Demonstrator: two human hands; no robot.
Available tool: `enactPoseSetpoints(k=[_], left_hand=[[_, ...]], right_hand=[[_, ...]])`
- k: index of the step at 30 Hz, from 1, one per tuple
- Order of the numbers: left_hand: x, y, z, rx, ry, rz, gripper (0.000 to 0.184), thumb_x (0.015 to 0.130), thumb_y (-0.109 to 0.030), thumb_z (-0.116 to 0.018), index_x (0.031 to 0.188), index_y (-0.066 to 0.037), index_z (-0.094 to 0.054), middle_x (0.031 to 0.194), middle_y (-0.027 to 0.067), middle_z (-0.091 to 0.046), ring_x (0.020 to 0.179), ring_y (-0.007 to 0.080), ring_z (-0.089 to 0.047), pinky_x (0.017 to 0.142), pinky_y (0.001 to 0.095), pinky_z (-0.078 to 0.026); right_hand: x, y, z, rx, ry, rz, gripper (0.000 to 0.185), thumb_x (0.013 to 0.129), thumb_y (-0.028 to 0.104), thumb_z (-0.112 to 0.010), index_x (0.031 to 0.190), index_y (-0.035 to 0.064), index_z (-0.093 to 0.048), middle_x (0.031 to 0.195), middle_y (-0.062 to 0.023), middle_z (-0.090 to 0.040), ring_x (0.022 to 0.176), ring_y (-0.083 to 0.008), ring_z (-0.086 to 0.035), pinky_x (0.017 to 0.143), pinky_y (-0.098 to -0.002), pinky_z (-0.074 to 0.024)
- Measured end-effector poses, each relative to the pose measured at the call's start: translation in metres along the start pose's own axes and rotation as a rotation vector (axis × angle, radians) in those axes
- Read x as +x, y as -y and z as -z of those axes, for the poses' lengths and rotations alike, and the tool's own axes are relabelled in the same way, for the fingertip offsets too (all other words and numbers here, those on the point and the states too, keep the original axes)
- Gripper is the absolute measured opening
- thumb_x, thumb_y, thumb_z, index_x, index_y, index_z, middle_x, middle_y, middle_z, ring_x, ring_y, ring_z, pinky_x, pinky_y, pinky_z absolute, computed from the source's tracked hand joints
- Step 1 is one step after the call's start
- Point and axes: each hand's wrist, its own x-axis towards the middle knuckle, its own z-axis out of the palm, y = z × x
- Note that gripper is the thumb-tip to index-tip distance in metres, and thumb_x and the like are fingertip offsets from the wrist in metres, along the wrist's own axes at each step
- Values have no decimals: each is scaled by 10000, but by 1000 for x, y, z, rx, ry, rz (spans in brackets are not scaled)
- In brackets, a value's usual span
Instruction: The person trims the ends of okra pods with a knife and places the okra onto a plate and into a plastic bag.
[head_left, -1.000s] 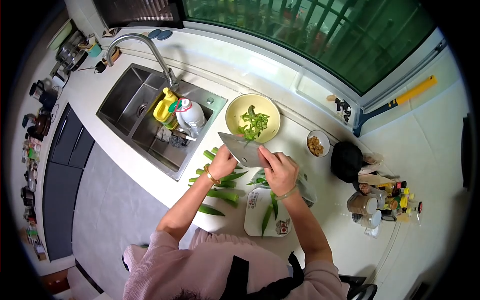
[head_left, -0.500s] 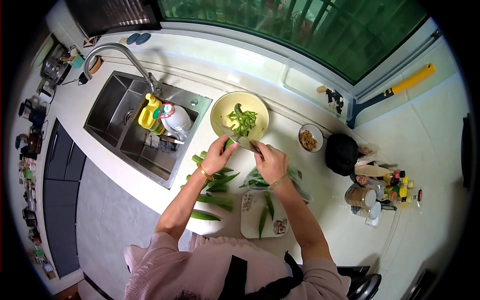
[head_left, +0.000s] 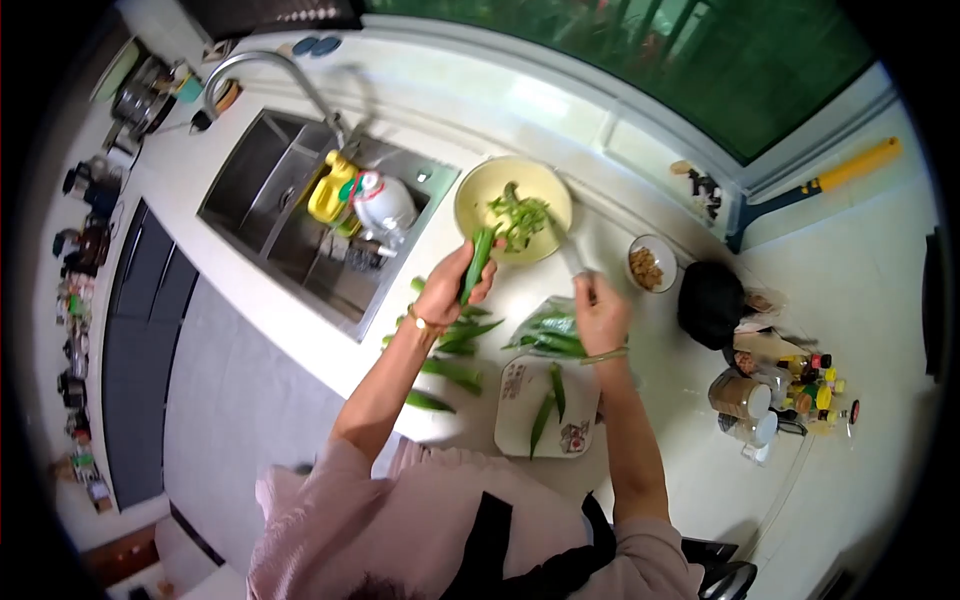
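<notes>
My left hand [head_left: 455, 285] is wrapped round a long green okra pod [head_left: 478, 262], its upper end near the bowl's front rim. In my right hand [head_left: 602, 312] is a knife [head_left: 570, 252], held by the handle; its blade is blurred and reaches up to the right side of the bowl. The cream bowl [head_left: 470, 205] holds a heap of cut green pieces [head_left: 520, 218]. More okra pods [head_left: 452, 376] lie on the counter below my left hand. A clear bag of green pods [head_left: 550, 332] lies between my forearms.
A white tray [head_left: 515, 420] carries two green pods near my body. To the left is a steel sink [head_left: 285, 255] with a yellow bottle [head_left: 328, 190] and a white jug [head_left: 385, 208]. At right stand a small bowl of brown pieces [head_left: 645, 268], a black item [head_left: 710, 303] and several jars [head_left: 740, 395].
The knife has moved away from the pod to the right, with my right hand. My left hand now holds the pod more upright. The whole view has shifted slightly.
</notes>
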Motion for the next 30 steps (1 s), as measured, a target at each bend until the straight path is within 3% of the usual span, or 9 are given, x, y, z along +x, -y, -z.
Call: enactPoseSetpoints(k=[2, 6, 10, 13, 16, 20, 21, 30], left_hand=[[-9, 2, 13, -165, -15, 10, 369, 933, -316, -323, 1159, -43, -428, 762, 17, -498, 516, 69, -415, 441, 189, -338], [-40, -13, 35, 52, -169, -76, 341, 892, -209, -445, 1162, -2, -429, 900, 45, -549, 710, 89, -497, 570, 195, -410], [-85, -6, 69, 250, -409, -39, 231, 883, -143, -481, 1065, -2, -497, 826, 25, -558, 687, 72, -502, 599, 195, -414], [-112, 4, 84, 351, -447, 4, 189, 879, -125, -487, 1030, -14, -509, 801, -4, -554, 678, 55, -497, 596, 182, -402], [-127, 18, 88, 545, -569, 70, 232, 848, -184, -559, 1014, -23, -543, 801, -3, -572, 697, 57, -514, 600, 196, -403], [-127, 50, 97, 724, -469, 10, 319, 772, -129, -654, 1046, 12, -570, 862, -13, -601, 720, 55, -521, 670, 203, -424], [-125, 52, 94, 745, -477, 85, 314, 768, -126, -660, 1038, 12, -580, 864, -1, -606, 741, 53, -526, 684, 200, -426], [-122, 49, 44, 152, -260, 142, 314, 902, -239, -457, 1105, -2, -495, 853, 56, -600, 649, 92, -523, 592, 208, -428]], right_hand=[[-14, -9, 7, 77, 13, -38, 161, 802, 171, -571, 887, 42, -616, 668, -137, -591, 568, -263, -587, 542, -316, -456], [-35, -23, 27, 152, -146, -95, 136, 787, 121, -606, 844, -2, -608, 640, -114, -590, 529, -167, -568, 511, -273, -441], [-64, -32, 49, 206, -197, -247, 123, 797, 90, -601, 809, -32, -606, 642, -63, -588, 529, -91, -525, 494, -231, -426], [-81, -34, 55, 264, -198, -277, 126, 807, 86, -588, 809, -39, -605, 639, -37, -573, 515, -78, -497, 482, -221, -410], [-95, -37, 57, 291, -180, -303, 118, 807, 80, -586, 813, -36, -608, 628, -24, -558, 510, -69, -480, 477, -218, -397], [-112, -38, 55, 289, -142, -303, 102, 807, 68, -581, 817, -30, -610, 612, -10, -539, 509, -61, -466, 478, -213, -379], [-115, -37, 54, 289, -143, -299, 102, 807, 68, -581, 817, -30, -610, 612, -10, -539, 509, -61, -466, 478, -213, -379], [-131, -28, 48, 435, -117, -373, 94, 800, 59, -589, 829, -27, -615, 605, -4, -531, 518, -55, -470, 482, -203, -378]])
